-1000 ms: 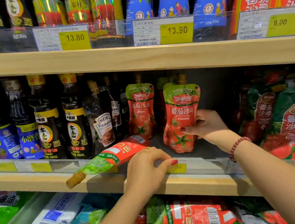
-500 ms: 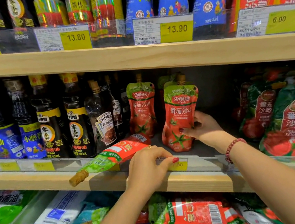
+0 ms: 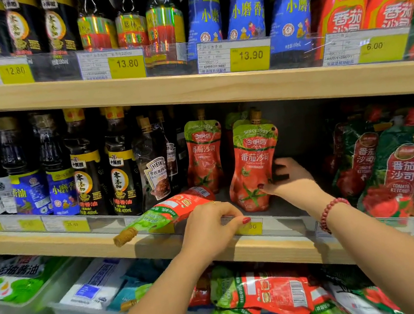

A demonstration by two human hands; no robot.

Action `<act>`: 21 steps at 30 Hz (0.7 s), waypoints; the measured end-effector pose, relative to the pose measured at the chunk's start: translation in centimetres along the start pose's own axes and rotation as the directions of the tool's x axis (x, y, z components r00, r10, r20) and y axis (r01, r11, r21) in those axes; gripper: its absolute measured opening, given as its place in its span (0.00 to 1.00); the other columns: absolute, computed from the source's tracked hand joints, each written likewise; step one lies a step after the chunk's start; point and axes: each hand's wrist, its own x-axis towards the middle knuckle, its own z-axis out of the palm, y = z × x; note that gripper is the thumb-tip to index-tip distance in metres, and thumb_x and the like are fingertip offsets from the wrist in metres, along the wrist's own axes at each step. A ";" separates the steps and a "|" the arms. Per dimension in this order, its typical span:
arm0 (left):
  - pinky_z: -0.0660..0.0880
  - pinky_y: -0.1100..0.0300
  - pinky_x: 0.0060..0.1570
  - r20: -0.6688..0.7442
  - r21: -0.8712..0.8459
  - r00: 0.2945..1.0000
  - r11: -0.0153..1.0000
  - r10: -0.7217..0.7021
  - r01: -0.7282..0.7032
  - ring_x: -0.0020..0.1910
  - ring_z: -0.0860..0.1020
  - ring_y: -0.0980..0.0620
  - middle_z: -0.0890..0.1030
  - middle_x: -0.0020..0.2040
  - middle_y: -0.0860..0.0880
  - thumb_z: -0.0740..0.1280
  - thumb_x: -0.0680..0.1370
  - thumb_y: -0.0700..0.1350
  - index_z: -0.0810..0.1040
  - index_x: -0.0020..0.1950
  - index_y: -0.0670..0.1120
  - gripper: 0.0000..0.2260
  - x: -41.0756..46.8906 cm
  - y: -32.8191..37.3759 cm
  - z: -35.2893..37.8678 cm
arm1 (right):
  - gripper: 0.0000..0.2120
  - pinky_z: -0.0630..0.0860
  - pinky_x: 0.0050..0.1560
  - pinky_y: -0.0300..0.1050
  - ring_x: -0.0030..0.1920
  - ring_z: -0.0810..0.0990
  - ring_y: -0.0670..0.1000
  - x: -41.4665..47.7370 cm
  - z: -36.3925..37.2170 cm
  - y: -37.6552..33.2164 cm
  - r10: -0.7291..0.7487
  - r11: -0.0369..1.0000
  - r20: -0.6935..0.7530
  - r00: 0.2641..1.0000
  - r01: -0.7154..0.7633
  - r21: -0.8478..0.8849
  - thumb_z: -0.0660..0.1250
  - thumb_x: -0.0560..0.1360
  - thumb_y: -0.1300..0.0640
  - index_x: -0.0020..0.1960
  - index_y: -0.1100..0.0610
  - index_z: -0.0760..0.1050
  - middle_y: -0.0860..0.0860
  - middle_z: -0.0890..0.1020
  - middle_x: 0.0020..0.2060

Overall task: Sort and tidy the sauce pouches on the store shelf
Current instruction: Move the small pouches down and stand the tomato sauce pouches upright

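Both hands work at the middle shelf (image 3: 215, 241). Three red-and-green ketchup pouches sit on it near the Heinz bottle (image 3: 154, 171): two upright, one toppled. Right of that bottle, the rear pouch (image 3: 204, 154) and the front pouch (image 3: 254, 165) stand with spouts pointing up. Just below the bottle, the fallen pouch (image 3: 171, 210) lies tilted, its long axis running down-left, its gold cap hanging over the shelf edge. Curled loosely, the left hand (image 3: 212, 227) rests on the fallen pouch's right end and the price rail. Wrapped around the front pouch's lower right side, the right hand (image 3: 288, 184) grasps it.
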 end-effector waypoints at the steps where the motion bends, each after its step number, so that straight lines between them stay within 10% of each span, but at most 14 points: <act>1: 0.75 0.57 0.48 -0.001 -0.001 1.000 1.000 0.018 -0.018 0.45 0.78 0.61 0.84 0.44 0.58 0.70 0.72 0.53 0.84 0.45 0.54 0.06 -0.2 0.0 -0.1 | 0.36 0.76 0.58 0.53 0.56 0.77 0.55 -0.4 0.0 0.1 0.012 0.999 -0.051 0.999 -0.010 0.032 0.78 0.64 0.57 0.67 0.56 0.65 0.57 0.75 0.62; 6: 0.71 0.62 0.56 -0.219 -0.017 0.963 0.986 0.158 -0.165 0.54 0.77 0.57 0.83 0.52 0.55 0.71 0.72 0.48 0.82 0.53 0.50 0.10 -2.9 -0.4 -0.3 | 0.18 0.79 0.49 0.50 0.48 0.80 0.50 -2.9 0.2 -0.5 -0.189 0.980 -0.262 0.946 0.197 0.005 0.74 0.67 0.56 0.54 0.52 0.73 0.53 0.80 0.49; 11: 0.75 0.63 0.47 -0.294 -0.018 0.940 0.982 0.174 -0.188 0.47 0.77 0.61 0.82 0.44 0.57 0.71 0.72 0.47 0.82 0.47 0.50 0.06 -6.4 -1.9 -1.1 | 0.18 0.74 0.45 0.28 0.49 0.77 0.39 -5.5 2.9 -4.3 -0.502 0.864 0.040 0.864 0.503 -0.009 0.73 0.68 0.57 0.56 0.47 0.73 0.43 0.79 0.50; 15: 0.77 0.57 0.41 -0.258 -0.037 0.964 0.996 0.065 -0.077 0.40 0.79 0.63 0.82 0.38 0.59 0.69 0.71 0.48 0.82 0.41 0.52 0.02 -7.7 -3.8 -2.4 | 0.34 0.70 0.60 0.39 0.62 0.71 0.43 -6.2 6.6 -5.8 -0.583 0.758 0.360 0.728 0.647 -0.081 0.75 0.66 0.52 0.68 0.46 0.64 0.44 0.72 0.64; 21: 0.78 0.59 0.41 -0.312 -0.115 0.943 0.990 -0.115 0.082 0.38 0.80 0.64 0.82 0.37 0.63 0.68 0.69 0.50 0.83 0.41 0.54 0.05 -7.9 -5.5 -3.3 | 0.33 0.71 0.63 0.51 0.63 0.70 0.47 -6.3 10.9 -6.0 -0.595 0.748 0.335 0.731 0.656 -0.104 0.74 0.65 0.52 0.68 0.46 0.67 0.45 0.73 0.64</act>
